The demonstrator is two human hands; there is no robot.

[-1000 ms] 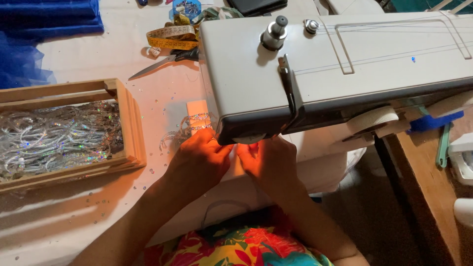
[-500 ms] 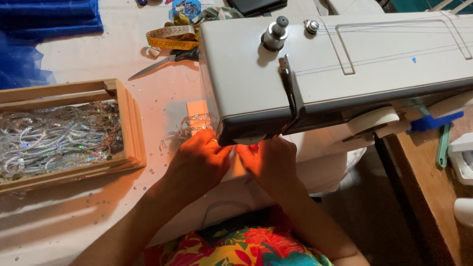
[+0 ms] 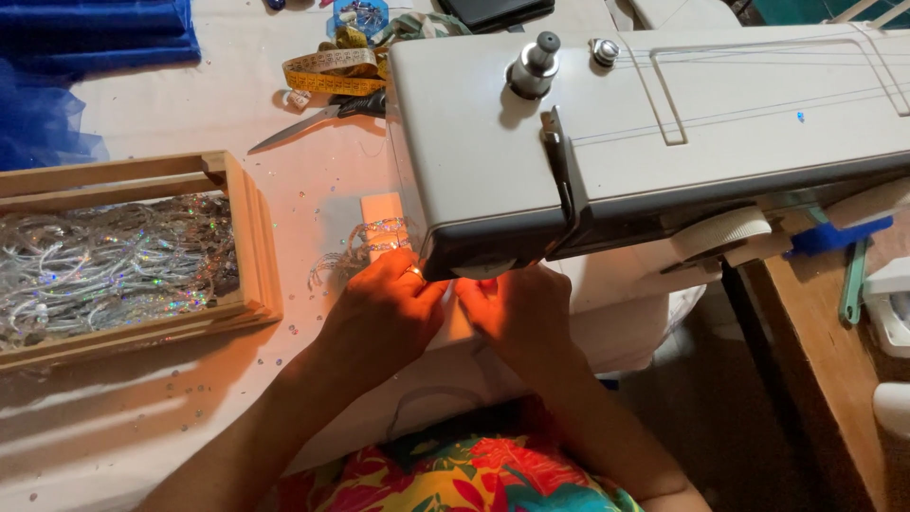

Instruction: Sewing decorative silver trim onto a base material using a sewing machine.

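Sequin trim (image 3: 374, 242) under sewing machine (image 3: 654, 133) | left hand (image 3: 384, 308), right hand (image 3: 517, 313) pressing it flat, unmoved | feed steady

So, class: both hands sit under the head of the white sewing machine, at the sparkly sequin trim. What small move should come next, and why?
Probably ease the silver sequin trim a little further under the white sewing machine: the left hand and right hand press together at the lit needle area, and the trim trails out behind it.

Silvery sequin trim (image 3: 365, 248) lying flat on sewing machine bed, under needle head.
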